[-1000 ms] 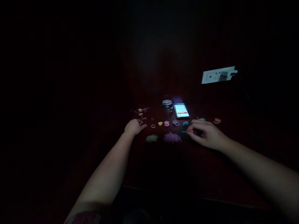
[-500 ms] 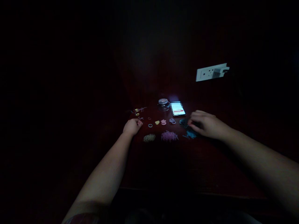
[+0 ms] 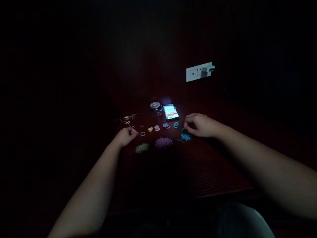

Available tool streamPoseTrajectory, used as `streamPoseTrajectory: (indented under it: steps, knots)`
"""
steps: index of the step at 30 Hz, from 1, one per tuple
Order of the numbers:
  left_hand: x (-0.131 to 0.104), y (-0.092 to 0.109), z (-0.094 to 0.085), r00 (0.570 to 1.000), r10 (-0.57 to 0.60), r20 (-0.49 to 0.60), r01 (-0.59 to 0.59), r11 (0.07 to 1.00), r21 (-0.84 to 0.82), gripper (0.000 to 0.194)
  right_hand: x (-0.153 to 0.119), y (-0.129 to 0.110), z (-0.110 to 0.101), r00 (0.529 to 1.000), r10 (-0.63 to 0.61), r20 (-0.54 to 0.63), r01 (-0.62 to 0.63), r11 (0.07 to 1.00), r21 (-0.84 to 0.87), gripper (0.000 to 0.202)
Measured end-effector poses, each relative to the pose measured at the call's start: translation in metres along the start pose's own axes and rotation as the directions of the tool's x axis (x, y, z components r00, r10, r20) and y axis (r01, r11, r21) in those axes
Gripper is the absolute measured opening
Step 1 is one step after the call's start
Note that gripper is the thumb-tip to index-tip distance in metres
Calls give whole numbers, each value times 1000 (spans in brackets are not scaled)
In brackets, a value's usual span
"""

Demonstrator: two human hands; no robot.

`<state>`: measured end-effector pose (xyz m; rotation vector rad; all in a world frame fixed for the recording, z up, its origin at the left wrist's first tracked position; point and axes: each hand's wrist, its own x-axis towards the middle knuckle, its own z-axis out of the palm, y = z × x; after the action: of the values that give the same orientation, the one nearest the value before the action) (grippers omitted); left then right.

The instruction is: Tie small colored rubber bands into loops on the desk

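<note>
My right hand (image 3: 200, 125) is closed in a pinch, with a small blue rubber band (image 3: 182, 129) at its fingertips. Just below it lies a loose pile of blue bands (image 3: 185, 137). My left hand (image 3: 125, 136) rests at the table's left side, thumb and fingers pressed together; what they hold, if anything, is too small to make out. A dark multicoloured ring (image 3: 143, 134) lies just right of its fingertips. Between the hands run small groups of yellow bands (image 3: 150, 129), pink bands (image 3: 157, 128), purple bands (image 3: 166, 125) and blue-green bands (image 3: 176, 125).
Nearer me are a pile of purple bands (image 3: 163, 142) and a pile of pale yellowish bands (image 3: 142, 148). Behind stand a lidded clear jar (image 3: 156, 107) and a lit phone (image 3: 171, 112). Mixed bands (image 3: 128, 119) lie far left. A wall socket (image 3: 195, 73) holds a plug.
The whole view has shifted, so everything appears further left. My left hand has come slightly closer to the multicoloured ring. My right hand has drawn slightly away from the blue-green bands, showing the blue band.
</note>
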<state>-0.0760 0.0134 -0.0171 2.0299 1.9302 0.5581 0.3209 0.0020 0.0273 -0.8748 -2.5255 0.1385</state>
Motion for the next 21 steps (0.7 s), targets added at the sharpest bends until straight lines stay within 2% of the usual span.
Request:
streamPoseTrajectory:
  steps: [7, 13, 21]
  knots:
    - [0, 9, 3, 999, 54, -4, -55, 996, -66, 29, 0, -3, 0, 999, 34, 9, -34, 999, -1, 8]
    - [4, 4, 10, 993, 45, -110, -75, 956, -285, 35, 0, -1, 1, 997, 79, -2, -79, 997, -22, 12]
    - [5, 2, 11, 995, 27, -99, -56, 951, -303, 37, 0, -2, 1, 995, 98, 20, -98, 995, -5, 16]
